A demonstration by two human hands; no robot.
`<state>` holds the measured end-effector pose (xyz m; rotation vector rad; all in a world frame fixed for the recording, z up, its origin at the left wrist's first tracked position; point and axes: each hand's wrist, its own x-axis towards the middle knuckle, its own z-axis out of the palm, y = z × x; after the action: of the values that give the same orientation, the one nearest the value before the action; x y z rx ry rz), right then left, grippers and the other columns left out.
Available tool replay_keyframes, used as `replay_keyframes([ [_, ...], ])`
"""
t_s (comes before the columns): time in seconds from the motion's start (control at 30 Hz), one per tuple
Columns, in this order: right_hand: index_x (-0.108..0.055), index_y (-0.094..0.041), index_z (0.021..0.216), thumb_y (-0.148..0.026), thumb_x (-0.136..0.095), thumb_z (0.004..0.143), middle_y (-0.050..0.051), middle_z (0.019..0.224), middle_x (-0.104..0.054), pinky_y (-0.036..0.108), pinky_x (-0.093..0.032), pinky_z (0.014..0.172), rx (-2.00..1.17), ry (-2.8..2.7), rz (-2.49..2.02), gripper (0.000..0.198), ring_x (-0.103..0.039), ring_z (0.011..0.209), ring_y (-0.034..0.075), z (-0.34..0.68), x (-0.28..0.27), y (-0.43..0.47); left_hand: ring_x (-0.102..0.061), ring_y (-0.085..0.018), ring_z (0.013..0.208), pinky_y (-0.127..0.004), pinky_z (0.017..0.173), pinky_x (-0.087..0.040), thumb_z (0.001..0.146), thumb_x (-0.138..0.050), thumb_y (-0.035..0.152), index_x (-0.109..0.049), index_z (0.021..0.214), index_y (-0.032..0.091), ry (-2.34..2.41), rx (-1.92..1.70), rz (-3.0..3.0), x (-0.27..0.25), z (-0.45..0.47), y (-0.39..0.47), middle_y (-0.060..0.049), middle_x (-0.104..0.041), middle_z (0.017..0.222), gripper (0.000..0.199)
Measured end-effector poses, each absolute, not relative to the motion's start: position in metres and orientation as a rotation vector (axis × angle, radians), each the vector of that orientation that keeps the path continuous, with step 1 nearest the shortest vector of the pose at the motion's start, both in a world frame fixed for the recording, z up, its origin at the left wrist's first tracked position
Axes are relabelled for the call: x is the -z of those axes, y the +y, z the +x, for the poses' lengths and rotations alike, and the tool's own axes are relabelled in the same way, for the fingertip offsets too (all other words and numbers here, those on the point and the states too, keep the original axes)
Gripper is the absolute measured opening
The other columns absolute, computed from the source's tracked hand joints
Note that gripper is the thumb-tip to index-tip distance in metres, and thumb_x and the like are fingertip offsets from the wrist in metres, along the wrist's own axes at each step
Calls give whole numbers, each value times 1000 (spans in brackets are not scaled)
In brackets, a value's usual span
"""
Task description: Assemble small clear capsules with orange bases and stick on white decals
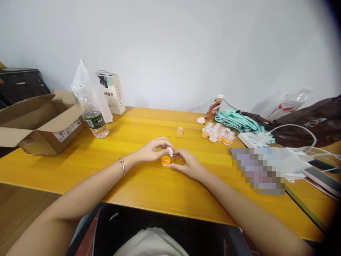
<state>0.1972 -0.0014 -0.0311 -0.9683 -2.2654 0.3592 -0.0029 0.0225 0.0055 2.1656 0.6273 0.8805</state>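
Observation:
Pinched between the thumb and fingers of my left hand (pixel 156 150) is a small white piece (pixel 170 152) with a notched or patterned edge. Just below it, a round orange cap (pixel 166 160) with a pale rim lies on the table. My right hand (pixel 188 163) comes in from the other side, its thumb and fingers apart. The right thumb tip is at the edge of the orange cap, and its curled fingers are close beside the white piece; whether they touch it I cannot tell. A small clear cup (pixel 180 131) sits beyond my hands.
Several clear domes with orange bases (pixel 218 133) cluster at the right. A water bottle (pixel 95 121), a cardboard box (pixel 53 124) and a paper bag (pixel 117 94) stand left. A brown drink bottle (pixel 214 108), teal cloth (pixel 237 120), power strip (pixel 253 139) and cables are right.

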Motion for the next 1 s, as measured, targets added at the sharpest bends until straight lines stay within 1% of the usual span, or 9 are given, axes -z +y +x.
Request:
replay_keyframes([
  [0.13,-53,-19,94,-47,-63,69,5,81,-58,32,-45,69,-377,-2295,-999,39,-54,75,18,192,36,0,-53,-12,82,-25,75,-42,83,-48,26,-61,98,16,654,-638,2441,-17,-14,23,-5,-56,88,21],
  [0.2,-54,-19,96,-46,-63,70,4,80,-56,31,-44,68,-361,-2303,-1009,39,-53,74,17,191,37,1,-53,-12,81,-24,73,-43,83,-48,24,-58,102,16,661,-516,2484,-17,-18,25,-6,-56,91,24],
  [0.27,-56,-19,99,-46,-61,72,4,80,-55,31,-43,69,-359,-2325,-1001,38,-53,75,17,191,38,2,-53,-13,81,-24,73,-43,82,-48,24,-57,103,16,679,-455,2482,-15,-19,27,-6,-57,93,24],
  [0.43,-60,-21,93,-43,-57,76,4,78,-53,31,-43,70,-378,-2362,-977,28,-53,76,17,190,36,2,-54,-12,82,-24,75,-43,82,-49,26,-59,96,16,672,-455,2479,-12,-20,27,-6,-56,92,20],
  [0.67,-60,-20,87,-41,-58,76,3,76,-53,29,-43,69,-378,-2342,-973,24,-52,74,16,190,35,-1,-53,-12,81,-25,77,-43,81,-49,20,-58,96,16,601,-460,2511,-17,-16,22,-5,-53,90,18],
  [0.87,-60,-20,81,-42,-57,77,3,75,-54,30,-43,69,-389,-2337,-963,22,-52,74,16,189,34,-1,-51,-11,74,-23,69,-42,82,-47,21,-58,88,15,648,-420,2546,-16,-9,18,-3,-51,83,13],
  [1.0,-59,-19,79,-41,-57,77,3,75,-53,29,-43,68,-387,-2325,-974,21,-52,73,16,189,35,0,-49,-11,71,-21,64,-40,81,-48,21,-55,86,14,721,-429,2572,-13,-5,17,-4,-52,82,11],
])
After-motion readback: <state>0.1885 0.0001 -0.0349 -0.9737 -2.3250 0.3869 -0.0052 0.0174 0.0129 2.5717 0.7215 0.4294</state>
